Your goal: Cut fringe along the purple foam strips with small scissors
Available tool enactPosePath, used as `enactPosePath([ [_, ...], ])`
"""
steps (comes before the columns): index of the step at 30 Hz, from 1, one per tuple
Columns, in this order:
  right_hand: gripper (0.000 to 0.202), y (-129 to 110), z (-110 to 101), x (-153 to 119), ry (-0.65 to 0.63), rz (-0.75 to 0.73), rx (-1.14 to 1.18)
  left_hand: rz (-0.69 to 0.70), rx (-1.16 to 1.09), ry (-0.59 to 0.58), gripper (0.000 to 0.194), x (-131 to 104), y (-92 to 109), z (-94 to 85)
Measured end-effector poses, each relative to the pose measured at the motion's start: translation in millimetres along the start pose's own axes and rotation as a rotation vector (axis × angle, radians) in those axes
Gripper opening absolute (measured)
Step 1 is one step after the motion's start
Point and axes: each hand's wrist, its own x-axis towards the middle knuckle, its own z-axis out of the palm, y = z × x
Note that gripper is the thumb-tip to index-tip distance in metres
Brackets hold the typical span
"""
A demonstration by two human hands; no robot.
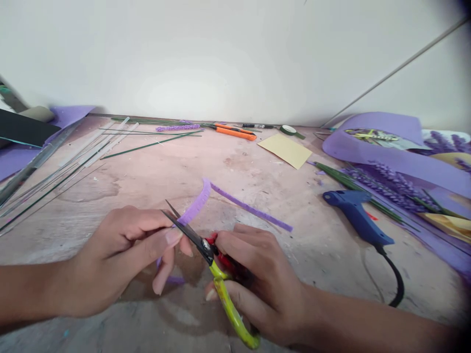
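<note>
Between thumb and fingers, my left hand pinches a narrow purple strip, which looks like foam or felt. One part of the strip rises from the fingertips, bends at a peak and runs down to the right onto the table; another end hangs below the left fingers. My right hand is closed around the handles of scissors, one handle yellow-green and the other red. The dark blades are parted slightly and lie across the strip right beside my left thumb. Fine cuts line the strip's edge.
A blue glue gun with a black cord lies at the right, by purple flower stems and purple sheets. Toward the back are a yellow card, an orange cutter and green tape. Wires and glue sticks lie left.
</note>
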Motion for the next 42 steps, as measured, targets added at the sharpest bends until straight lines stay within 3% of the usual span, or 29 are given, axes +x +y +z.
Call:
enactPosePath([
  [6, 0.041, -3.0, -0.6, 2.9, 0.012, -0.020, 0.005, 0.048, 0.053, -0.010, 0.028, 0.6, 7.3, 1.4],
  [13, 0.036, -0.9, 0.2, 0.3, 0.026, -0.030, 0.033, -0.078, -0.078, -0.027, 0.035, -0.1, 7.2, 3.3],
  [22, 0.033, -3.7, 0.7, 3.2, 0.037, 0.021, -0.040, -0.052, -0.022, 0.074, 0.049, -0.6, 5.4, 1.2],
  [28, 0.030, -4.3, 0.8, 3.4, 0.012, 0.030, -0.075, -0.061, -0.040, 0.026, 0.050, -1.2, 3.7, 0.6],
  [35, 0.023, -3.9, -0.2, 2.2, -0.007, 0.022, -0.082, -0.086, -0.097, 0.022, 0.030, -3.3, 1.1, 3.0],
  [42, 0.026, -2.3, 0.0, 1.5, -0.021, 0.027, -0.073, -0.062, -0.088, 0.017, 0.031, -2.9, 2.1, 4.0],
])
